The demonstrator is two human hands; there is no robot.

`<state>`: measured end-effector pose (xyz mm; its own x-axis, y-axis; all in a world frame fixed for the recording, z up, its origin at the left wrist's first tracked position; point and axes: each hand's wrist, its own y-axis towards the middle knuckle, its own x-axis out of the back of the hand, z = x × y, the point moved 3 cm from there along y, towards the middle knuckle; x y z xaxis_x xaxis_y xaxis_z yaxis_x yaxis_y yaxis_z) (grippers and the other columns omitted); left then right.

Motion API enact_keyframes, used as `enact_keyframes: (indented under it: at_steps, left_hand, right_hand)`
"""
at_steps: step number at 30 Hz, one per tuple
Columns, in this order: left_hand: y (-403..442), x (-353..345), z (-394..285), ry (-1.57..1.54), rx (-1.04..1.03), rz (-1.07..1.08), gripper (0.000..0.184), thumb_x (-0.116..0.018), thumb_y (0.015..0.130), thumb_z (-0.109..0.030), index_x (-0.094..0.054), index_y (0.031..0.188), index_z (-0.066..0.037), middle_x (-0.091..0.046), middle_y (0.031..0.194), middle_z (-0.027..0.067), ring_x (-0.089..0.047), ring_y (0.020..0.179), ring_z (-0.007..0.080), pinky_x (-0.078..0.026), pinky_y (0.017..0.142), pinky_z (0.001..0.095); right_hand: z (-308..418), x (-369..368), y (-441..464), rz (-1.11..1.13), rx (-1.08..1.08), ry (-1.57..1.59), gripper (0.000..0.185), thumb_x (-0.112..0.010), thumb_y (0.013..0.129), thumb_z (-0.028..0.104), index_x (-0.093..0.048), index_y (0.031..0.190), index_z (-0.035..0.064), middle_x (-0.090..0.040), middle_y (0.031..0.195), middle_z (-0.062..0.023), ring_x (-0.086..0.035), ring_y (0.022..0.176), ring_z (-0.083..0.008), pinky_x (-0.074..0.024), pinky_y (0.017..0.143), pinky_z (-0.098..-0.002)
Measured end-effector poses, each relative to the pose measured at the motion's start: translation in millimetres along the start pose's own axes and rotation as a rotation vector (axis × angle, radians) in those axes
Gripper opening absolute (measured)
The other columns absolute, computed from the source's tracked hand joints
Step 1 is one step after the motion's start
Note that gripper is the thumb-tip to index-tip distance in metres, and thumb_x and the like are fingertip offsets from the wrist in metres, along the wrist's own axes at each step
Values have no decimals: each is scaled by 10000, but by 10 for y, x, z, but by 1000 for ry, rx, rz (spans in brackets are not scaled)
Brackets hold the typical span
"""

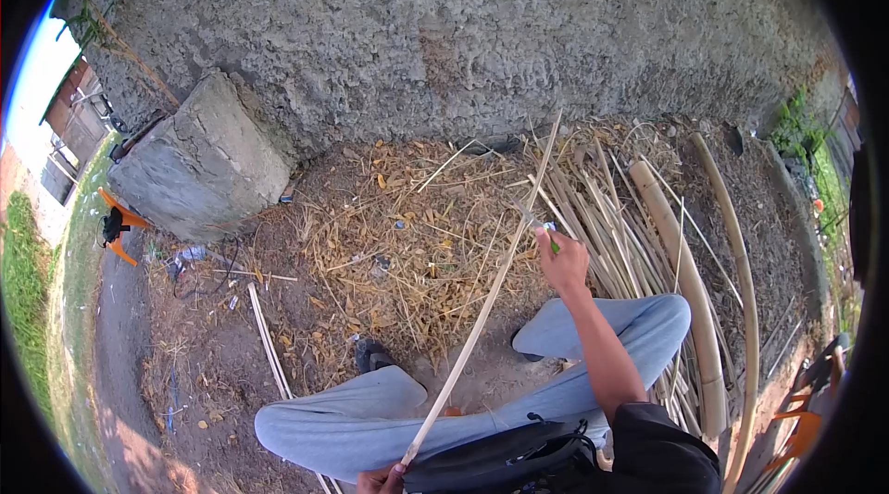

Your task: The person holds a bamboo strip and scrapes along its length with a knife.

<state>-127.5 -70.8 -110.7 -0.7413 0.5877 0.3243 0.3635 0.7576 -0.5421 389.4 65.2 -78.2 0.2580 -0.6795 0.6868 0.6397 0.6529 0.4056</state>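
Observation:
A long pale bamboo strip (477, 325) runs diagonally from my lap up toward the wall. At its lower end, by the bottom edge of the view, my left hand (380, 479) is closed around it. My right hand (563, 261) is closed on a small knife with a green handle (554, 246), whose blade (526, 212) lies against the upper part of the strip. Both of my legs (593, 337), in light grey trousers, are bent on either side of the strip. A black bag (500, 459) rests at my waist.
Split bamboo strips (602, 216) lie piled at the right, beside a thick bamboo pole (681, 281) and a thinner curved one (736, 262). A concrete block (199, 165) stands at the left against the rough wall (444, 40). Shavings and dry leaves (398, 262) cover the ground ahead.

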Motion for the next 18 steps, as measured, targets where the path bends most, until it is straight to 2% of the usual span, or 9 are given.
enact_keyframes:
  at_steps: [2,4,6,9,11,13,15,17,18]
  left_hand:
    - [-63,68,-90,-89,-26,-9,401,-545,999,-388,-725,910,-41,-405,568,-65,-351,518,60,-278,478,258]
    - [-239,144,-301,-69,-19,-38,394,-548,996,-369,-685,805,-52,-424,566,-54,-383,526,62,-307,486,266]
    - [-225,153,-341,-21,-43,-89,390,-555,988,-363,-679,775,-62,-434,564,-49,-400,532,63,-328,492,274]
    - [-149,190,-105,83,-53,-125,347,-568,981,-333,-726,837,-59,-455,569,-51,-412,538,62,-333,497,273]
    - [-177,217,-94,8,-6,-105,339,-571,981,-313,-724,834,-50,-458,572,-53,-412,535,61,-326,493,269]
    - [-216,228,-105,-70,44,-86,330,-574,981,-294,-723,830,-41,-462,575,-55,-412,533,60,-319,489,264]
    - [-255,224,-130,-193,38,-132,350,-563,985,-264,-680,743,-40,-464,578,-50,-406,523,62,-298,476,256]
    - [-291,235,-112,-224,40,-147,356,-566,986,-266,-656,723,-44,-466,573,-44,-399,513,64,-292,468,258]
    - [-313,245,-85,-228,35,-144,360,-567,986,-267,-644,713,-46,-467,571,-41,-396,508,65,-289,464,259]
  right_hand:
    - [-176,83,129,43,-93,27,417,-601,950,401,-706,760,45,-484,474,-122,-500,396,-263,-381,455,-430]
    - [-192,99,87,74,-105,68,412,-597,952,403,-717,788,45,-481,474,-119,-511,414,-263,-389,464,-424]
    - [-122,178,36,98,-111,105,409,-593,954,405,-729,816,45,-477,473,-116,-522,431,-263,-396,474,-418]
    - [122,167,-237,216,4,165,390,-597,952,395,-743,850,48,-498,479,-118,-530,435,-264,-408,471,-404]
    - [205,118,-394,263,60,219,352,-620,941,360,-748,885,38,-536,509,-128,-543,444,-268,-424,471,-392]
    - [268,141,-495,253,101,259,322,-642,926,335,-746,888,32,-561,530,-128,-553,446,-267,-426,464,-385]
    - [319,115,-535,247,147,299,295,-664,911,309,-744,890,26,-585,550,-128,-563,449,-266,-429,457,-378]
    - [389,101,-562,133,340,338,252,-701,881,278,-742,881,29,-616,578,-113,-582,457,-255,-426,433,-358]
    - [394,105,-566,131,340,339,252,-701,881,278,-742,881,29,-616,578,-113,-582,457,-255,-426,433,-358]
